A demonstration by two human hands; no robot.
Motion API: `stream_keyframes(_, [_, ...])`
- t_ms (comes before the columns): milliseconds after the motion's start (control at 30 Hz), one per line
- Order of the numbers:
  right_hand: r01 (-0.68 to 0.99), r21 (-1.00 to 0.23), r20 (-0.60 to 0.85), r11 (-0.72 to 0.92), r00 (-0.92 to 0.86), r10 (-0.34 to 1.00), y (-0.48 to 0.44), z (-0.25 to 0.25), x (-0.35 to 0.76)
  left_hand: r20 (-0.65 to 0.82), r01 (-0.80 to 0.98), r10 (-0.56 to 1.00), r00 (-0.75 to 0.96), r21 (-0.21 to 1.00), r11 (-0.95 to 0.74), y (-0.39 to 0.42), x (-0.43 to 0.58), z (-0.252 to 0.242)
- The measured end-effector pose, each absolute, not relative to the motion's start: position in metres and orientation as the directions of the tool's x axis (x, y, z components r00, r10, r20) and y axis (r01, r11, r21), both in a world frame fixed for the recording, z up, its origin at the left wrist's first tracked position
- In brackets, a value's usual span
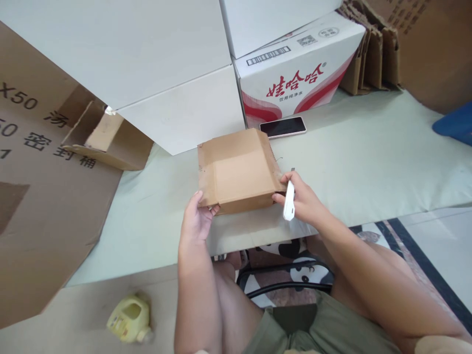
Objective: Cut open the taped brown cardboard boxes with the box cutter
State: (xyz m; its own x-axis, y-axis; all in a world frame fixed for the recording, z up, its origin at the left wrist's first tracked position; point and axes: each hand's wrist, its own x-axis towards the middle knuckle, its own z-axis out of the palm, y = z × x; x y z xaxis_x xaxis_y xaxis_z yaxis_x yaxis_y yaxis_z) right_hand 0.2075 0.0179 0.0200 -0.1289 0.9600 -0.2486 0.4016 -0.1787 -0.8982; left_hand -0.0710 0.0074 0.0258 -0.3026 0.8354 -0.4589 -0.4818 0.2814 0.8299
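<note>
A small brown cardboard box (pixel 241 169) lies on the cloth-covered table, its near side facing me. My left hand (pixel 197 219) grips its near left corner, with the thumb on the top flap and the fingers curled under the edge. At the near right corner, my right hand (pixel 300 196) pinches the cardboard with thumb and fingertips. That same hand also holds a white-handled box cutter (pixel 289 201), its handle pointing toward me. A small grey tip shows just beyond the right fingers.
A phone (pixel 283 127) lies behind the box, against a white printed carton (pixel 295 81). Large white boxes (pixel 180 108) stand at the back left. Folded cardboard (pixel 372 59) leans at the back right. An open cardboard piece (pixel 129 142) sits left; a yellow jug (pixel 131 319) is on the floor.
</note>
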Motion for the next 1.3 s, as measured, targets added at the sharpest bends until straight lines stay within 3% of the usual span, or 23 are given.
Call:
stream_keyframes(833, [0.389,-0.906,-0.238,-0.165,-0.148,0.960,0.0178,0.0209,0.2071,-0.423,-0.404,0.859,-0.287,0.867,0.292,0.0067,-0.0730,0.0248])
stream_keyframes(1300, [0.401,-0.898,-0.265,-0.181,-0.164,0.950,0.0172,0.0212,0.2068,-0.443,-0.445,0.844,-0.302,0.848,0.287,0.0072,-0.0710,0.0245])
